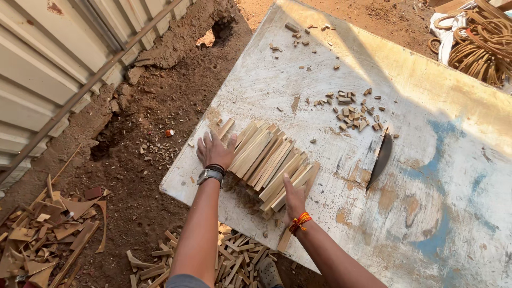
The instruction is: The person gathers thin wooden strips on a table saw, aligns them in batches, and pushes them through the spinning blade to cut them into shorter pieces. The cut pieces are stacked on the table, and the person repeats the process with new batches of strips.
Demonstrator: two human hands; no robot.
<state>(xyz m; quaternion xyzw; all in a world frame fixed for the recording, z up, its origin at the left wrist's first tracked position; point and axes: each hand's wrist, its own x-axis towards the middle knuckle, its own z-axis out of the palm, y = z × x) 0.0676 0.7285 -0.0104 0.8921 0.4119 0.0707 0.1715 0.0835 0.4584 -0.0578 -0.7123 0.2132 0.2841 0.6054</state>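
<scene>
A row of pale wooden sticks point(269, 162) lies side by side on a worn white tabletop point(330, 69). My left hand point(214, 149), with a wristwatch and dark band, lies flat on the board with fingers spread against the left end of the row. My right hand point(293, 197), with an orange thread bracelet on the wrist, presses edge-on against the near right side of the row. Neither hand holds anything. A dark curved blade point(381, 158) rests on the board to the right of the sticks, apart from both hands.
Small wood offcuts point(353, 109) are scattered farther back on the board. Cut sticks point(229, 261) and bark scraps point(48, 229) litter the dirt ground below. A corrugated metal wall point(48, 58) stands at left. Coiled cane strips point(480, 42) lie at top right.
</scene>
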